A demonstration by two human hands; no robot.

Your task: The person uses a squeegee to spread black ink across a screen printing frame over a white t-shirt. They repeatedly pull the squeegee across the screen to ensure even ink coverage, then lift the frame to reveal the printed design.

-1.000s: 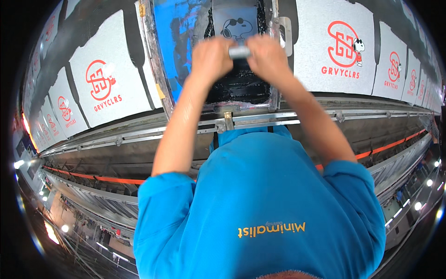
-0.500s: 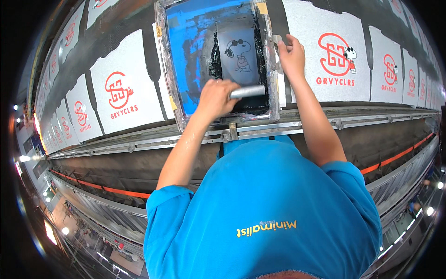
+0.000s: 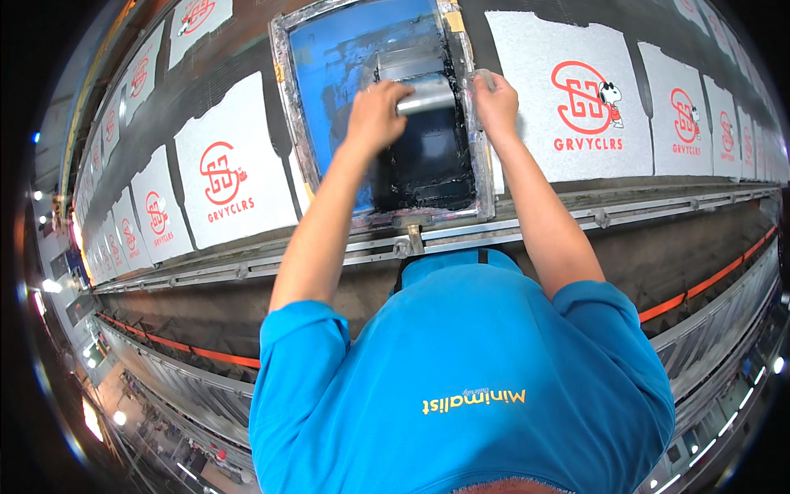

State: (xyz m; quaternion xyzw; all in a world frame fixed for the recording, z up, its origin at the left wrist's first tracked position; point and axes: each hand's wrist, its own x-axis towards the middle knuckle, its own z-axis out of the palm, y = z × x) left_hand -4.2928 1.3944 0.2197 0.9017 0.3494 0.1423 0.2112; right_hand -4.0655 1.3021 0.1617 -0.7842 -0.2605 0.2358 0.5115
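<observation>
My left hand [image 3: 377, 115] grips a metal-handled squeegee [image 3: 429, 99] partway up a printing screen [image 3: 329, 90]. Below the squeegee, dark ink [image 3: 424, 165] covers the mesh and hides the stencil. The rest of the mesh is blue with dark smears. Around the right side of the screen's worn frame [image 3: 481, 177], my right hand [image 3: 496, 103] is closed on a small metal handle. The squeegee's blade cannot be made out under its handle. The screen lies flat on the long table.
White fabric panels with red and black prints [image 3: 588, 103] lie in rows on both sides of the screen. A metal rail [image 3: 527, 233] runs along the table's near edge, with a bracket [image 3: 414, 239] below the frame. Orange strips [image 3: 177, 344] run nearer my body.
My left hand has pushed the squeegee away from me, up the screen, leaving dark ink over the stencil figure. The fingers of my right hand have closed on the frame's handle.
</observation>
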